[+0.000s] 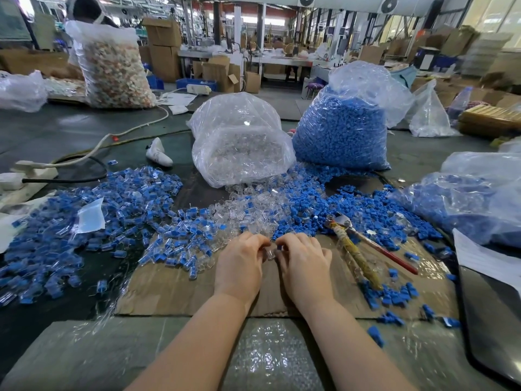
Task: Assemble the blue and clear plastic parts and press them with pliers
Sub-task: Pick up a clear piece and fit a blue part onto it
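Note:
My left hand [239,263] and my right hand [303,263] meet over a cardboard sheet [174,289], fingers curled. Between the fingertips sits a small clear plastic part [271,253], pinched from both sides; a bit of blue shows at my right fingertips. Loose clear parts [248,215] and loose blue parts [310,204] lie heaped just beyond my hands. Assembled blue-and-clear pieces [112,210] spread to the left. The pliers [358,246], with taped yellow and red handles, lie on the cardboard to the right of my right hand.
A bag of clear parts [239,142] and a bag of blue parts [341,128] stand at the back. Another bag of blue pieces [465,204] lies at the right. A power strip and cables [33,173] sit at the left. A dark tray [496,320] lies at the lower right.

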Action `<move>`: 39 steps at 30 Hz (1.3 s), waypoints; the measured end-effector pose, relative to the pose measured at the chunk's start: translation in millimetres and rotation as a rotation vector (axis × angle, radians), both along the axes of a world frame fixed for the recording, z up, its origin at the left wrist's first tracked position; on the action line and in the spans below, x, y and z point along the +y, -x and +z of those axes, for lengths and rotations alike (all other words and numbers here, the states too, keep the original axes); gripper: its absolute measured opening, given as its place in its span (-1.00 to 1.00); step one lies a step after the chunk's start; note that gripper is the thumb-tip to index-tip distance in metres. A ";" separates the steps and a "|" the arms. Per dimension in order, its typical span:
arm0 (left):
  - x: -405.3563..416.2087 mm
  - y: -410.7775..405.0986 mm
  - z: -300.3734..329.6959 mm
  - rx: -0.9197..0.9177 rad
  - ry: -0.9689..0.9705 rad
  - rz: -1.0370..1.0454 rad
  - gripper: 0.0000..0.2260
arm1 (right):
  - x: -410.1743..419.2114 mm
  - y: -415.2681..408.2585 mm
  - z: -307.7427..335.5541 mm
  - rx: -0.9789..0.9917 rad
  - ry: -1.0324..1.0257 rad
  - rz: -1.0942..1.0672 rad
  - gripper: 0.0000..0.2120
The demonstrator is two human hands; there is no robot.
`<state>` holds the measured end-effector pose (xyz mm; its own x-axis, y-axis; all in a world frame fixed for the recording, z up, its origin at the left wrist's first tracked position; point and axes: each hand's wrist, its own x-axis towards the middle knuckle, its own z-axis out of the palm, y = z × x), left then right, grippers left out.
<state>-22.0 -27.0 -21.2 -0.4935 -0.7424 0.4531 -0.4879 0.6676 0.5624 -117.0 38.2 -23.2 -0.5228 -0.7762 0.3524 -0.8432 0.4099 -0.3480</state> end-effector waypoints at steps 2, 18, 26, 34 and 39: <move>1.0 -0.9 1.7 0.035 -0.027 -0.016 -0.83 | 2.3 -0.5 1.4 -0.028 0.059 0.021 -0.93; -0.2 -1.9 2.1 0.165 -0.240 -0.112 -0.71 | 10.3 0.7 3.9 -0.222 0.285 0.016 -0.94; -3.3 -4.2 3.6 0.220 -0.352 -0.085 -0.86 | 11.6 -0.2 4.5 -0.238 0.322 0.014 -0.94; -5.0 -4.1 4.1 0.292 -0.432 -0.103 -0.79 | 10.2 -1.7 3.7 -0.170 0.260 0.027 -0.90; -4.6 -6.2 2.7 0.258 -0.437 -0.138 -0.78 | 11.6 -2.8 5.0 -0.155 0.252 0.021 -0.89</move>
<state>-15.8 -31.6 -18.5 -0.5133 -0.8254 0.2350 -0.2211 0.3918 0.8931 -114.1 49.8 -18.2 -0.5701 -0.6856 0.4528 -0.7794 0.2768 -0.5621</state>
